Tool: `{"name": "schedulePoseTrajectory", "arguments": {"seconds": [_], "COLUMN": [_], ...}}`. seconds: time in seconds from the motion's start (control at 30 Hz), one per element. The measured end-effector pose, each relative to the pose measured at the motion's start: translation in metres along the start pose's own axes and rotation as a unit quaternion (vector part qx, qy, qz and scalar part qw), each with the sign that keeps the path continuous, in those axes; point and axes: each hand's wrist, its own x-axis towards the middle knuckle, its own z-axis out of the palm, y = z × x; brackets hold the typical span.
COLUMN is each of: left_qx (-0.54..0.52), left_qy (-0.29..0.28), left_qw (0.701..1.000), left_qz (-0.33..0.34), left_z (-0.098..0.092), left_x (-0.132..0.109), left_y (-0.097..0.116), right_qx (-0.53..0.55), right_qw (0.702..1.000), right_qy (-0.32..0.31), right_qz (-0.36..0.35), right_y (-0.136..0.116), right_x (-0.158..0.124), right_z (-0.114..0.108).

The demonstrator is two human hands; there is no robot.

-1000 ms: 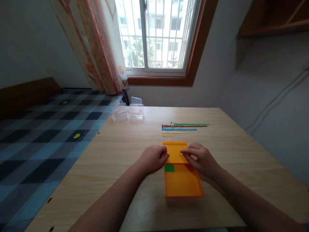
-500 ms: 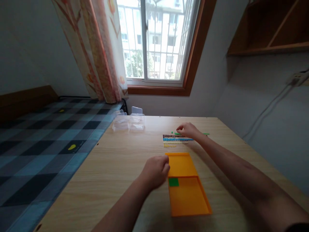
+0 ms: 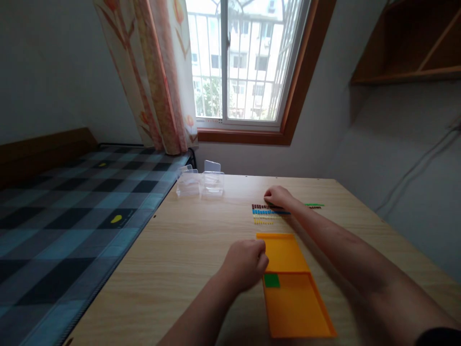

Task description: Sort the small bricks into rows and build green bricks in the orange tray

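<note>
My left hand (image 3: 248,262) is closed, its curled fingers against the left edge of an open two-part orange plastic tray (image 3: 298,307). Whatever those fingers hold, if anything, is hidden. One green square tile (image 3: 272,280) lies in the upper left corner of the tray's near half. Farther off, my right hand (image 3: 280,196) reaches low over the table with fingertips pinched together; what is between them does not show. Just below it run rows of small pieces: brown (image 3: 260,206), blue (image 3: 262,212) and yellow (image 3: 263,222). Green pieces (image 3: 314,205) show right of my wrist.
Two clear plastic boxes (image 3: 212,185) with raised lids stand at the table's far left. The wooden table (image 3: 173,269) borders a bed with a checked cover (image 3: 57,230) on the left. A window is behind, and a shelf (image 3: 406,72) hangs at upper right.
My right hand has moved slightly left along the rows, and the single green piece by its fingertips is now covered. The whole view has shifted a little. My left hand stays by the tray.
</note>
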Motion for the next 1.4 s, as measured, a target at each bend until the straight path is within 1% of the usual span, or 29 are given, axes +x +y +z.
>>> {"name": "schedulePoseTrajectory", "arguments": {"seconds": [0.17,0.37,0.47,0.53,0.6,0.67,0.7,0.73,0.8,0.87,0.9,0.97,1.1,1.23,1.3,1.4], "left_qx": [-0.002,-0.016,-0.039,-0.062,-0.09,-0.12,-0.132,-0.141,-0.15,-0.136,-0.122,-0.085,-0.004,0.054,0.052,0.002], "left_qy": [0.007,0.026,0.042,0.065,0.1,0.133,0.15,0.165,0.182,0.184,0.181,0.175,0.156,0.134,0.142,0.186], "left_qw": [1.0,1.0,0.998,0.996,0.99,0.981,0.976,0.971,0.965,0.965,0.966,0.967,0.964,0.96,0.958,0.956], "left_qz": [-0.002,-0.002,-0.01,-0.024,-0.048,-0.077,-0.088,-0.098,-0.113,-0.131,-0.141,-0.166,-0.217,-0.241,-0.245,-0.226], "left_z": [-0.001,0.004,0.006,0.006,0.005,0.004,0.004,0.004,0.004,0.006,0.007,0.009,0.01,0.009,0.008,0.006], "left_x": [0.001,0.002,0.004,0.007,0.01,0.013,0.014,0.016,0.018,0.02,0.02,0.021,0.026,0.037,0.043,0.047], "left_y": [0.001,-0.002,-0.007,-0.011,-0.017,-0.023,-0.027,-0.03,-0.034,-0.036,-0.036,-0.034,-0.026,-0.024,-0.027,-0.031], "right_qx": [-0.032,-0.039,-0.025,-0.005,0.019,0.048,0.068,0.117,0.187,0.214,0.207,0.161,0.062,0.045,0.042,0.026], "right_qw": [0.999,0.998,0.998,0.997,0.995,0.991,0.986,0.973,0.941,0.919,0.915,0.919,0.93,0.927,0.928,0.929], "right_qy": [0.025,0.036,0.053,0.064,0.07,0.063,0.054,0.042,0.001,-0.045,-0.063,-0.073,-0.051,-0.028,-0.01,0.026], "right_qz": [-0.01,-0.016,-0.026,-0.043,-0.07,-0.11,-0.139,-0.194,-0.283,-0.327,-0.341,-0.352,-0.358,-0.372,-0.371,-0.369], "right_y": [-0.012,-0.023,-0.025,-0.023,-0.019,-0.012,-0.008,-0.005,0.0,0.001,0.0,-0.004,-0.011,-0.012,-0.011,-0.011], "right_x": [-0.012,-0.016,-0.023,-0.036,-0.06,-0.095,-0.116,-0.138,-0.18,-0.215,-0.227,-0.242,-0.247,-0.246,-0.247,-0.247], "right_z": [-0.001,-0.007,-0.017,-0.027,-0.039,-0.049,-0.052,-0.054,-0.051,-0.041,-0.035,-0.022,-0.007,-0.002,0.001,0.005]}}
